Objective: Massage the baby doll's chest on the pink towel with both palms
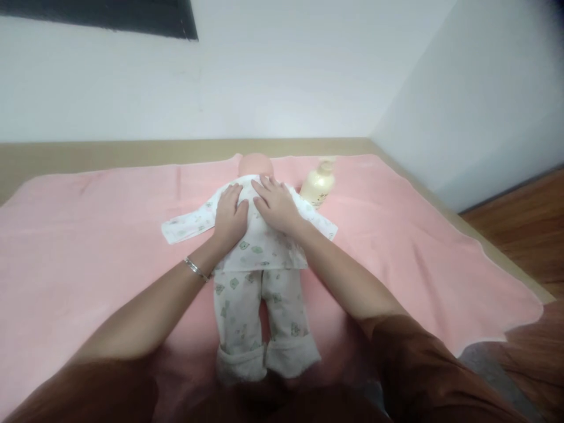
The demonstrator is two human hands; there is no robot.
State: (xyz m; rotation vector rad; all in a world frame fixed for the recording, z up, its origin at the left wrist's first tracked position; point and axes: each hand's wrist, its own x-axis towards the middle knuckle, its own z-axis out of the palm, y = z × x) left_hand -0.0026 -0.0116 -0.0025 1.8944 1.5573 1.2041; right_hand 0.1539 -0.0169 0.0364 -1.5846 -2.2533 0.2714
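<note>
A baby doll (253, 258) in white printed pyjamas lies on a pink towel (88, 235), head away from me and legs toward me. My left hand (230, 214) rests flat on the doll's upper body, fingers together and stretched out. A thin bracelet sits on that wrist. My right hand (277, 202) lies flat beside it on the doll's chest, fingers spread. Neither hand holds anything. The doll's bald head (255, 164) shows just beyond my fingertips.
A cream pump bottle (318, 185) stands on the towel just right of the doll's shoulder. The towel covers a tan surface against a white wall. Wooden floor (524, 235) lies to the right, past the towel's edge.
</note>
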